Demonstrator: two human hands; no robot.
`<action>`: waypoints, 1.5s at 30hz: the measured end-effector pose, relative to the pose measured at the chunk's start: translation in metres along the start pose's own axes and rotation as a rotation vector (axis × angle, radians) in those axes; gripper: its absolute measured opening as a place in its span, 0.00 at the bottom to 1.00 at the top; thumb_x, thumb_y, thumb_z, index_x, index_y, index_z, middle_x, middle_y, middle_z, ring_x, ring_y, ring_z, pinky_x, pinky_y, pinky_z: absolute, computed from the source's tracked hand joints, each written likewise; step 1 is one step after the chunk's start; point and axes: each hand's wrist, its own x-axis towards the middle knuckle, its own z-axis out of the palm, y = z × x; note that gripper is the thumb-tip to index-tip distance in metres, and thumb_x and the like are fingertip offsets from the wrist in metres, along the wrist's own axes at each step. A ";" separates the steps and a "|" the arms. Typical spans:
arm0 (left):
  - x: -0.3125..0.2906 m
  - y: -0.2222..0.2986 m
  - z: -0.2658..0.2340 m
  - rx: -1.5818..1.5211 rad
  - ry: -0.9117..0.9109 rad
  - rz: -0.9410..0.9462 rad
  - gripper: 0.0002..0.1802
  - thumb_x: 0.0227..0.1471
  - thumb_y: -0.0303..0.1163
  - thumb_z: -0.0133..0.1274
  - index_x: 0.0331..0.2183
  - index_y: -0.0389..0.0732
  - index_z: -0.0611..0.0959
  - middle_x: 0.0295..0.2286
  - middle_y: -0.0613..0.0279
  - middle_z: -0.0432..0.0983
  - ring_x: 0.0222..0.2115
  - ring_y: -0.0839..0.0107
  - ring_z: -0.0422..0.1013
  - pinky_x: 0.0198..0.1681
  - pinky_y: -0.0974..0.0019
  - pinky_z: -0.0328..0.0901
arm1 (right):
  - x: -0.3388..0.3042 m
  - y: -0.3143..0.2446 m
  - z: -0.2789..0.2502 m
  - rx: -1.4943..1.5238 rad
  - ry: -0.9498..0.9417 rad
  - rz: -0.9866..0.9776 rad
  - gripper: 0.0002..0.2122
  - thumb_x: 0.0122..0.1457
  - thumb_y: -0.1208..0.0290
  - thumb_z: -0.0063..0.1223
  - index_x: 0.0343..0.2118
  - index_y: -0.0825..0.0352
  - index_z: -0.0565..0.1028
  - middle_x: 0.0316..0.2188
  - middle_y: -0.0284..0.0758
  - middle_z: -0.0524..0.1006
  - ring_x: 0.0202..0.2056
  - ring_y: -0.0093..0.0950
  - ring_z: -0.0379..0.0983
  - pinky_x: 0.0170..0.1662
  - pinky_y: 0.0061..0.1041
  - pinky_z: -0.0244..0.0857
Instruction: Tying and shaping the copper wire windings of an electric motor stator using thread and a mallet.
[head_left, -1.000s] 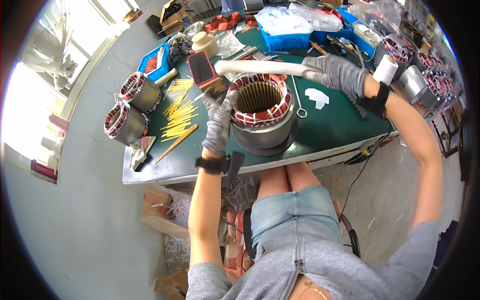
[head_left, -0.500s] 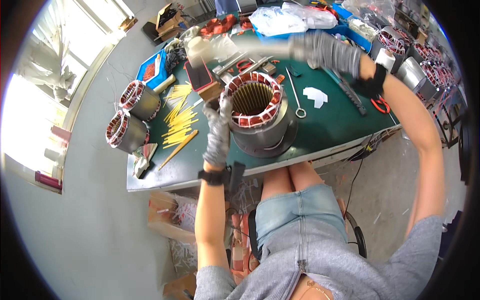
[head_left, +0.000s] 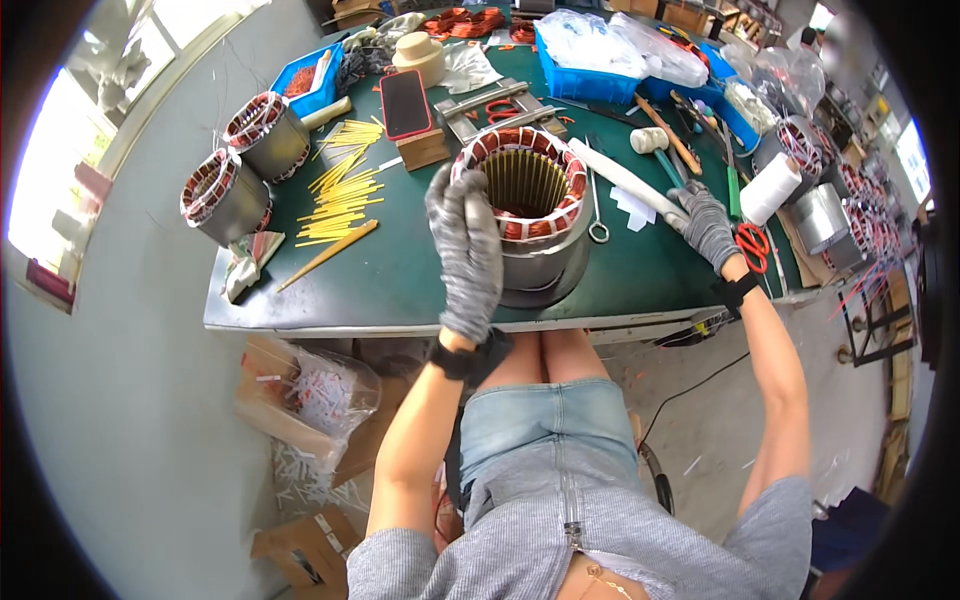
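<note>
In front of me a motor stator (head_left: 545, 245) stands upright on the green table, red copper windings laced in white around its top rim and yellow liners in its bore. Pressed to its left side, my left hand (head_left: 467, 250), in a grey striped glove, has its fingers curled at the winding rim. To the right, my right hand (head_left: 707, 228), gloved alike, is closed round the lower end of a white rod (head_left: 622, 182). The rod slants up leftward to beside the stator's rim. A white-headed mallet (head_left: 650, 140) lies just beyond, its teal handle running to my right fingers; whether they touch it I cannot tell.
Yellow strips (head_left: 340, 205) and a pointed wooden stick (head_left: 328, 256) lie left, near two more stators (head_left: 268, 140). A phone (head_left: 404, 104) rests on a wooden block. Red-handled scissors (head_left: 752, 248), a white spool (head_left: 770, 190) and several stators stand or lie right. Blue bins (head_left: 590, 82) sit behind.
My right hand has come down and nearer with the white rod, which was blurred above the table's far side. My left hand stays at the stator's left side. The view has shifted.
</note>
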 end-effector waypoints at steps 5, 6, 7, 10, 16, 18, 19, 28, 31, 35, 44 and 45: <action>-0.019 0.022 -0.011 0.243 -0.004 -0.055 0.15 0.52 0.27 0.50 0.43 0.42 0.80 0.43 0.50 0.65 0.43 0.58 0.65 0.49 0.57 0.61 | 0.039 -0.048 -0.028 0.395 0.266 -0.349 0.19 0.62 0.64 0.47 0.55 0.65 0.66 0.45 0.42 0.72 0.48 0.35 0.69 0.52 0.33 0.63; -0.009 0.012 -0.020 0.249 -0.040 0.054 0.15 0.53 0.29 0.49 0.44 0.43 0.80 0.42 0.50 0.65 0.42 0.58 0.65 0.49 0.56 0.61 | 0.042 -0.061 -0.040 0.596 0.140 -0.344 0.19 0.62 0.65 0.46 0.54 0.66 0.67 0.46 0.42 0.72 0.49 0.35 0.69 0.54 0.32 0.62; 0.004 0.005 -0.031 0.279 -0.075 0.153 0.15 0.55 0.32 0.49 0.45 0.44 0.79 0.42 0.50 0.66 0.41 0.57 0.65 0.49 0.56 0.60 | 0.043 -0.090 -0.058 0.814 -0.005 -0.344 0.19 0.63 0.65 0.46 0.54 0.67 0.67 0.47 0.42 0.72 0.50 0.35 0.69 0.55 0.31 0.61; 0.031 -0.016 -0.031 -0.099 -0.283 0.048 0.16 0.58 0.34 0.46 0.48 0.42 0.75 0.41 0.53 0.67 0.40 0.66 0.65 0.47 0.62 0.62 | 0.058 -0.147 -0.086 0.984 -0.273 -0.267 0.20 0.62 0.65 0.47 0.54 0.70 0.67 0.48 0.39 0.72 0.49 0.29 0.68 0.55 0.25 0.60; 0.016 -0.001 -0.016 -0.543 -0.355 -0.274 0.18 0.59 0.32 0.44 0.51 0.41 0.67 0.43 0.54 0.66 0.37 0.74 0.67 0.43 0.69 0.66 | 0.115 -0.163 -0.064 0.686 -0.407 -0.443 0.20 0.59 0.68 0.52 0.53 0.70 0.68 0.47 0.38 0.72 0.50 0.27 0.66 0.55 0.27 0.60; 0.012 -0.009 -0.007 -0.429 -0.250 -0.064 0.17 0.58 0.32 0.45 0.49 0.40 0.68 0.50 0.47 0.64 0.42 0.68 0.67 0.47 0.65 0.64 | 0.127 -0.163 -0.052 0.579 -0.365 -0.411 0.21 0.57 0.69 0.54 0.53 0.70 0.68 0.45 0.40 0.72 0.47 0.31 0.68 0.52 0.26 0.62; 0.009 -0.012 -0.005 -0.383 -0.228 -0.033 0.18 0.57 0.32 0.45 0.49 0.40 0.69 0.51 0.45 0.64 0.44 0.65 0.67 0.48 0.64 0.64 | 0.129 -0.167 -0.050 0.529 -0.343 -0.401 0.22 0.56 0.69 0.54 0.53 0.70 0.68 0.44 0.41 0.73 0.46 0.33 0.70 0.51 0.26 0.63; -0.003 -0.011 0.002 -0.314 -0.128 -0.030 0.20 0.53 0.34 0.48 0.48 0.39 0.72 0.54 0.41 0.61 0.53 0.52 0.62 0.54 0.58 0.60 | 0.114 -0.187 -0.053 0.429 -0.173 -0.388 0.17 0.56 0.74 0.54 0.49 0.67 0.70 0.43 0.38 0.73 0.45 0.29 0.70 0.50 0.26 0.64; -0.005 -0.013 0.000 -0.309 -0.113 0.008 0.19 0.54 0.34 0.48 0.48 0.39 0.72 0.54 0.41 0.61 0.54 0.52 0.61 0.55 0.58 0.59 | 0.114 -0.190 -0.057 0.560 -0.254 -0.381 0.18 0.52 0.76 0.53 0.48 0.69 0.71 0.43 0.39 0.73 0.46 0.28 0.70 0.49 0.26 0.65; -0.006 -0.011 -0.004 -0.247 -0.143 0.026 0.20 0.53 0.33 0.49 0.48 0.38 0.71 0.54 0.42 0.61 0.54 0.53 0.61 0.56 0.58 0.58 | 0.106 -0.176 -0.059 1.132 -0.457 -0.345 0.22 0.51 0.79 0.51 0.51 0.71 0.68 0.46 0.36 0.72 0.48 0.24 0.69 0.51 0.23 0.65; 0.013 0.017 0.009 -0.313 -0.113 -0.277 0.22 0.45 0.26 0.54 0.43 0.37 0.66 0.46 0.53 0.62 0.46 0.64 0.63 0.52 0.63 0.60 | 0.074 -0.170 -0.044 1.339 -0.120 -0.231 0.20 0.55 0.81 0.40 0.53 0.70 0.67 0.50 0.37 0.69 0.52 0.26 0.65 0.58 0.25 0.58; 0.016 0.015 0.008 -0.347 -0.136 -0.263 0.22 0.44 0.24 0.52 0.43 0.37 0.65 0.47 0.52 0.61 0.48 0.63 0.62 0.53 0.62 0.59 | 0.073 -0.167 -0.042 1.211 -0.042 -0.266 0.21 0.55 0.81 0.40 0.53 0.70 0.67 0.51 0.39 0.68 0.53 0.27 0.65 0.58 0.26 0.57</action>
